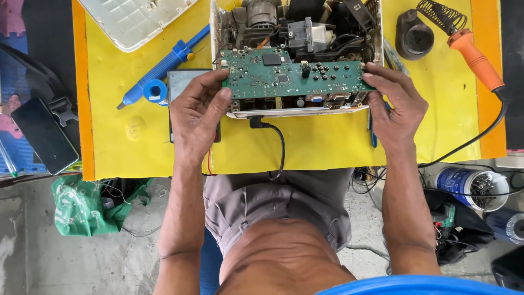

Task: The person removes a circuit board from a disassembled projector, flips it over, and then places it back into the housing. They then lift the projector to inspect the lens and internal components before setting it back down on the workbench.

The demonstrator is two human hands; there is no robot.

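At the near edge of the opened white plastic device casing (297, 112), I have both hands clamped on the green rectangular circuit board (295, 76): my left hand (197, 117) pinches its left end, thumb on top, and my right hand (394, 104) grips its right end, fingers curled over the corner. The board sits level across the casing, above a row of ports along the front, with the dark inner parts and a lens barrel behind it. I judge the step in hand to be lifting or seating this board; I cannot tell which. The next move calls for an even, level pull or press at both ends, minding the black cable (275, 145) plugged in at the front. On the yellow surface (120, 142) lie a blue desoldering pump (161, 68) to the left and an orange-handled soldering iron (475, 54) to the right.
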